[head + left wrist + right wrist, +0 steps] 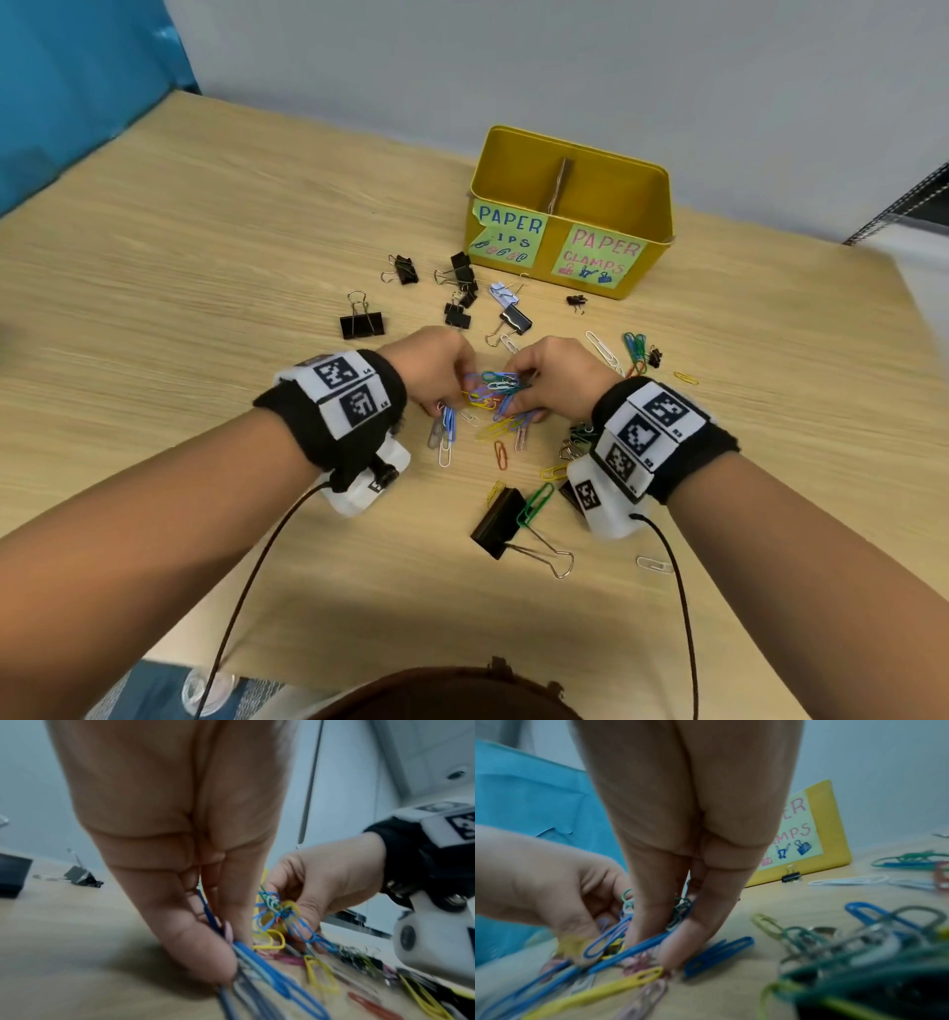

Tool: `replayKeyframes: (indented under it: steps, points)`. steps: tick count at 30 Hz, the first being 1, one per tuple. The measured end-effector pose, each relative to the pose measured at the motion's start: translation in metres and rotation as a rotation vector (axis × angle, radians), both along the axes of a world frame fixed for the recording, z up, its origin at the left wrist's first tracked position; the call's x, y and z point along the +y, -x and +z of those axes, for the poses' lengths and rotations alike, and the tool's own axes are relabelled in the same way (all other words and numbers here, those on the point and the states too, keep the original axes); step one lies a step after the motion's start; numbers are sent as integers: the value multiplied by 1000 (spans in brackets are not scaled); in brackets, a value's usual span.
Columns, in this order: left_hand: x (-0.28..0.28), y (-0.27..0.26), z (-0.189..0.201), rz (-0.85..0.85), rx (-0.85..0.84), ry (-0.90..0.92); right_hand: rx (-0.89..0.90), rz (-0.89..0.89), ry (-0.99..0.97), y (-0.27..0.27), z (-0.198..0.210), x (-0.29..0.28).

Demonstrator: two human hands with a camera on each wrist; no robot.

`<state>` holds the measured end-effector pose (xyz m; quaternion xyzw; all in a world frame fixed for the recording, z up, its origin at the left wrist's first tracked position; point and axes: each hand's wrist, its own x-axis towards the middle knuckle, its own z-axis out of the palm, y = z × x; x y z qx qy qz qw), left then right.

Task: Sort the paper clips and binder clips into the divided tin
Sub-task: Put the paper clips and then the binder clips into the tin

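A tangle of coloured paper clips (490,393) sits mid-table between my two hands. My left hand (452,406) pinches blue paper clips (246,951) against the wood. My right hand (518,406) holds a knot of clips (275,910) in curled fingers, fingertips (670,953) down among the pile. Black binder clips (462,275) lie scattered beyond the hands, and a large binder clip (500,521) lies nearer to me. The yellow divided tin (660,216) stands at the back right, labelled for paper clips on its left half and paper clamps on its right. Its inside floor is hidden.
More paper clips (634,347) lie to the right of my right hand, and a white one (655,564) lies near the front. A lone binder clip (362,324) lies left of the pile. Grey wall behind, blue curtain (77,82) at the left. Wrist cables trail toward me.
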<state>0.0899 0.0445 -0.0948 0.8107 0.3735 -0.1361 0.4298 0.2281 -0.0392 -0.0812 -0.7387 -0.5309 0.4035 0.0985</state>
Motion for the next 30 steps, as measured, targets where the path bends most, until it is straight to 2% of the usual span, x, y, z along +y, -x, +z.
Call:
replayKeyframes:
  steps: [5,8,10,13,15,18,21,24,27,29,30]
  points:
    - [21,0,4,73,-129,147,201,-139,-54,-22,3,9]
    - [37,-6,22,154,-312,226,304,-184,-169,-30,24,21]
    - [53,-15,40,235,-461,204,343,-236,-292,-38,46,37]
    - [83,-35,68,381,-619,68,250,-337,-462,-54,72,77]
    - [100,-54,79,482,-667,-76,151,-427,-543,-63,81,108]
    - [113,-82,84,518,-614,-310,-58,-465,-542,-65,84,143]
    - [112,-93,80,451,-497,-460,-378,-316,-435,-60,81,153]
    - [109,-88,72,393,-442,-543,-345,-216,-343,-58,73,143]
    - [94,-69,71,367,-476,-614,-257,-259,-484,-53,75,112]
    - [75,-50,65,315,-542,-546,-228,-257,-601,-42,76,82]
    - [64,-41,61,245,-554,-477,-239,-195,-585,-38,74,67]
